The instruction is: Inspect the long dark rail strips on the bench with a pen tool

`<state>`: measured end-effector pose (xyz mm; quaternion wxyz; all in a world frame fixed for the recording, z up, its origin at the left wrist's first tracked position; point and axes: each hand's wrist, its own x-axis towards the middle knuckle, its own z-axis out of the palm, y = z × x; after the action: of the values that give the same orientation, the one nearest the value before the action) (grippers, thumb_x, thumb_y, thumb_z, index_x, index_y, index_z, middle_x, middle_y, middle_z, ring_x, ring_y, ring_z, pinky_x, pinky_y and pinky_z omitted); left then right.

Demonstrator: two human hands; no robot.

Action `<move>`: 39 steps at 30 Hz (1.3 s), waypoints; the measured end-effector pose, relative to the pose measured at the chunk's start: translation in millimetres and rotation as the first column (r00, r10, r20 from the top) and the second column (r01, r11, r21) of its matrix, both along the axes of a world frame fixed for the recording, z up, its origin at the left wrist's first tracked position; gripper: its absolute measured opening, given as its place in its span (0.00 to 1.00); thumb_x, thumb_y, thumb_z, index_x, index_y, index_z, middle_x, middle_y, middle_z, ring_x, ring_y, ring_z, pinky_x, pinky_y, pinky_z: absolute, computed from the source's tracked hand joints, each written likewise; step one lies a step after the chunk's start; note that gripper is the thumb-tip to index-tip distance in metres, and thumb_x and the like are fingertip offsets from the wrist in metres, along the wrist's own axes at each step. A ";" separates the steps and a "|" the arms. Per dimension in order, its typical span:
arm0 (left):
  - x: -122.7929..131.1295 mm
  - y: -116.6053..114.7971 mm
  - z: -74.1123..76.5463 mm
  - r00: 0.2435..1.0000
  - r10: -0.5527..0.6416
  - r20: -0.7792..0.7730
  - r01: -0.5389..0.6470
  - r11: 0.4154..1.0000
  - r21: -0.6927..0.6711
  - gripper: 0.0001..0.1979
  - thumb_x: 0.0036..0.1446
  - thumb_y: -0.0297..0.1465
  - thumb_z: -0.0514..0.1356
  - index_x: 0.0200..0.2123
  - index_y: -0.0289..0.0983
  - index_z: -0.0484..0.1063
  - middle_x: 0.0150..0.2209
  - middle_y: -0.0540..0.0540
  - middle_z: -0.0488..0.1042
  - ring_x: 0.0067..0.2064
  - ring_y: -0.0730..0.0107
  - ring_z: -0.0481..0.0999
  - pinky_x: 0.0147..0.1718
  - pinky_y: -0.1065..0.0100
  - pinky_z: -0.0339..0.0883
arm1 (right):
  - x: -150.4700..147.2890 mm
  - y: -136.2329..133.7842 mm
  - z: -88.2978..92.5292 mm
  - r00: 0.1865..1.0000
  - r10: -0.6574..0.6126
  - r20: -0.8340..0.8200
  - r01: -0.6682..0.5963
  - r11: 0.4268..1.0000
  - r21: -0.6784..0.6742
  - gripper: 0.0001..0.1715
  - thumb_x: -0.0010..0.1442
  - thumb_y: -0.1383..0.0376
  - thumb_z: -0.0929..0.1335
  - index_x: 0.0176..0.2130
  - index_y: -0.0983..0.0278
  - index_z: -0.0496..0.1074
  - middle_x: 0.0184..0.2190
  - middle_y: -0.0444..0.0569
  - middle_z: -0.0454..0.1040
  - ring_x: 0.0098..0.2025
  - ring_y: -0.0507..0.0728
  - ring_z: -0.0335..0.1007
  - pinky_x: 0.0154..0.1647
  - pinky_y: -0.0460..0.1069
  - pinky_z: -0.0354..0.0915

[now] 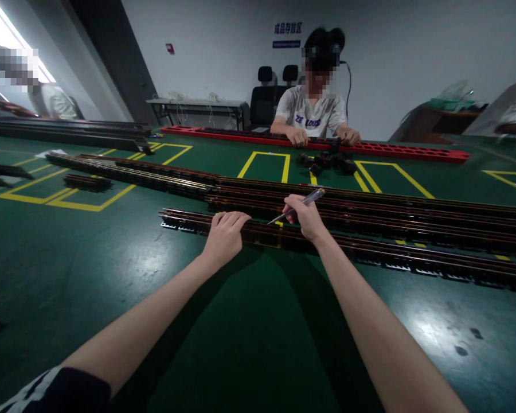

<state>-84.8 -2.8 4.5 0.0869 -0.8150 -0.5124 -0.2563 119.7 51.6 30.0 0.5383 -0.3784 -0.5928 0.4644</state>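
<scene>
My left hand (226, 236) lies over a long dark metal-looking strip (184, 222) with notched edges, fingers bent across its top and pressed on it. In my right hand (304, 217) is a slim silver pen-like tool (308, 199), held in a pinch like a pencil. Its thin pointed tip slants down to the left, close to the strip's upper surface; whether it touches I cannot tell. Just beyond both hands runs a bundle of similar long dark strips (370, 209) with brownish, shiny edges. My left palm hides part of the near strip.
The green tabletop (112, 275) bears yellow tape outlines (264, 154). More strips (129, 172) and a short dark piece (87, 182) lie left. Across the table a person (312, 109) has both hands at a red slotted rail (417, 151), behind dark clamp-like parts (327, 162).
</scene>
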 end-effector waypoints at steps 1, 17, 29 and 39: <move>-0.2 -0.1 0.3 1.000 -0.005 0.005 0.005 1.000 0.001 0.22 0.54 0.19 0.47 0.48 0.38 0.70 0.49 0.43 0.75 0.53 0.59 0.71 0.54 0.53 0.57 | -0.1 0.1 0.3 1.000 -0.002 -0.007 0.002 1.000 0.001 0.18 0.52 0.59 0.67 0.15 0.64 0.65 0.11 0.40 0.59 0.15 0.47 0.54 0.16 0.44 0.50; 0.7 -0.1 0.4 0.999 -0.008 -0.054 0.007 1.000 -0.018 0.18 0.59 0.36 0.52 0.51 0.38 0.69 0.50 0.41 0.75 0.53 0.56 0.71 0.53 0.52 0.56 | -1.5 -0.1 1.8 0.999 -0.020 -0.031 0.019 1.000 -0.005 0.18 0.50 0.61 0.66 0.14 0.63 0.64 0.11 0.40 0.58 0.14 0.47 0.53 0.15 0.44 0.49; 2.3 0.5 -0.7 0.997 0.013 -0.079 -0.012 1.000 0.012 0.17 0.59 0.37 0.53 0.49 0.38 0.69 0.48 0.41 0.76 0.50 0.56 0.71 0.51 0.53 0.58 | -1.9 0.0 2.6 0.996 -0.058 -0.061 0.057 0.998 -0.023 0.18 0.49 0.60 0.66 0.13 0.63 0.63 0.10 0.39 0.57 0.13 0.46 0.51 0.15 0.44 0.48; 1.9 1.0 -2.0 0.996 0.019 -0.084 -0.018 1.000 0.018 0.17 0.59 0.36 0.53 0.49 0.39 0.69 0.47 0.42 0.76 0.49 0.57 0.71 0.51 0.54 0.58 | -2.0 3.1 0.9 0.986 -0.126 -0.106 0.119 0.990 -0.071 0.17 0.46 0.61 0.65 0.12 0.63 0.60 0.09 0.39 0.53 0.12 0.45 0.47 0.13 0.44 0.43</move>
<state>-82.8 -1.8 2.5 0.1179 -0.8195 -0.5136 -0.2251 117.7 54.7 30.9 0.5853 -0.4051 -0.5225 0.4694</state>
